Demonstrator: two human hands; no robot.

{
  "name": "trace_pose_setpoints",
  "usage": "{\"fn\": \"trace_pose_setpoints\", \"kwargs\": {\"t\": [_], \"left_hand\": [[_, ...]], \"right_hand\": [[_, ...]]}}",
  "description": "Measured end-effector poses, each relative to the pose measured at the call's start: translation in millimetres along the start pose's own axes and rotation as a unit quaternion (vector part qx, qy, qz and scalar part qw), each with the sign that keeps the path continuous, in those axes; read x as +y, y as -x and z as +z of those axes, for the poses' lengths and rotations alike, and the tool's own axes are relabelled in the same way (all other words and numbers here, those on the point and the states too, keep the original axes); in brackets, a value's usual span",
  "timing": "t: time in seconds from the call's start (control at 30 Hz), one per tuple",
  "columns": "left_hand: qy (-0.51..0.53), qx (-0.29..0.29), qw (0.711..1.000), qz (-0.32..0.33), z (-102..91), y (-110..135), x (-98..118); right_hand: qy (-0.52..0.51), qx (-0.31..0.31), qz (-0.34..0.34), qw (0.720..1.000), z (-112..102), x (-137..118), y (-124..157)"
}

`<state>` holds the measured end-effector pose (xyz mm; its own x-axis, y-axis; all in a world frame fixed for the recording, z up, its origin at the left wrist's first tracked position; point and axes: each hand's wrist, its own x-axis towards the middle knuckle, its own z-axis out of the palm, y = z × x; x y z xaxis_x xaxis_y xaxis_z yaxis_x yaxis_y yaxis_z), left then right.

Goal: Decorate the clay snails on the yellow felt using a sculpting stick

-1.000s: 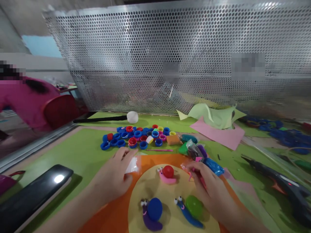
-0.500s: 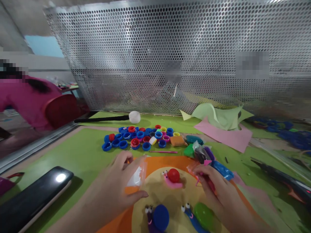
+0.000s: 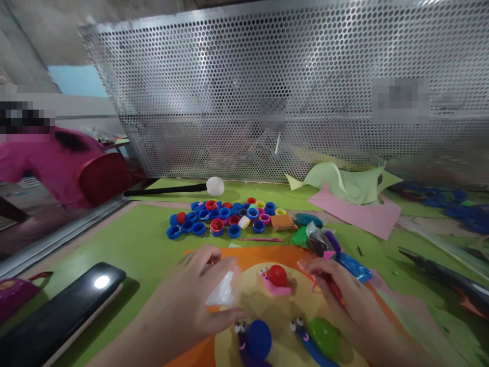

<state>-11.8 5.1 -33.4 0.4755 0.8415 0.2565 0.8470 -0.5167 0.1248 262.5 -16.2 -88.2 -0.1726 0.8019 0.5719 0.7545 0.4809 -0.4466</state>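
My left hand (image 3: 202, 295) has its thumb spread and its fingers curled at a small clear plastic bag (image 3: 224, 289) with something white in it. The bag moves along with the hand. My right hand (image 3: 340, 290) is closed on a pink clay packet (image 3: 305, 262), mostly hidden by the fingers; a thin pink strand hangs below it. Between the hands, on a yellow circle (image 3: 244, 290), sits a pink snail with a red cap shell (image 3: 278, 275). Nearer me are a purple snail with a blue cap (image 3: 260, 340) and a blue snail with a green cap (image 3: 324, 336).
Several bottle caps (image 3: 225, 214) lie behind the orange sheet (image 3: 267, 251), with a pink stick (image 3: 262, 239) and clay packets (image 3: 321, 239). A black phone (image 3: 72, 306) lies left, a dark tool (image 3: 443, 275) right. A perforated metal panel (image 3: 237, 117) stands behind. A person in pink (image 3: 49, 158) sits left.
My left hand has moved slightly right, and the plastic bag has shifted and tilted with it. My right hand keeps its grip. The view has turned slightly left.
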Motion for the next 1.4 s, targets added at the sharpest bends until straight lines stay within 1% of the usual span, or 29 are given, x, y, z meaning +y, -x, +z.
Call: {"fn": "trace_pose_setpoints", "kwargs": {"t": [0.1, 0.23, 0.3, 0.37, 0.53, 0.6, 0.67, 0.83, 1.0, 1.07, 1.17, 1.3, 1.4], "left_hand": [[0.002, 0.033, 0.999, -0.004, 5.9, 2, -4], [-0.003, 0.056, 0.997, 0.05, 11.5, 3, -11], [-0.009, 0.061, 0.996, 0.063, 11.1, 3, -13], [-0.01, 0.058, 0.997, 0.059, 8.6, 4, -13], [0.007, 0.012, 0.999, 0.05, 0.7, 2, -8], [0.007, 0.006, 0.999, 0.042, -1.8, 2, -6], [0.008, 0.008, 0.999, 0.041, -3.9, 1, -5], [0.001, 0.022, 0.998, 0.066, -6.8, 1, -5], [0.018, 0.056, 0.996, 0.063, -2.2, 4, -5], [0.017, 0.06, 0.996, 0.061, -1.0, 5, -5], [0.01, 0.042, 0.998, 0.056, -1.9, 5, -5], [0.001, 0.002, 1.0, 0.029, -5.0, 2, -7], [-0.011, -0.006, 1.0, 0.02, -6.5, 1, -7]], "right_hand": [[-0.001, -0.002, -0.001, 1.0, 0, 0, 0], [0.004, -0.006, -0.004, 1.0, 0, -1, 0], [0.008, -0.005, -0.007, 1.0, -1, -3, 0], [0.012, -0.003, -0.009, 1.0, -1, -4, -1], [0.019, -0.001, -0.02, 1.0, -1, -3, -1], [0.025, -0.002, -0.023, 0.999, 0, -2, 0], [0.031, -0.007, -0.025, 0.999, 0, 1, 2], [0.04, -0.008, -0.04, 0.998, 0, 3, 3], [0.042, 0.004, -0.054, 0.998, 0, 0, -1], [0.043, 0.011, -0.061, 0.997, -1, -1, -2], [0.048, 0.012, -0.079, 0.996, -4, -1, -3], [0.072, -0.013, -0.101, 0.992, -8, -3, -5], [0.096, -0.021, -0.106, 0.99, -11, -6, -7]]}}
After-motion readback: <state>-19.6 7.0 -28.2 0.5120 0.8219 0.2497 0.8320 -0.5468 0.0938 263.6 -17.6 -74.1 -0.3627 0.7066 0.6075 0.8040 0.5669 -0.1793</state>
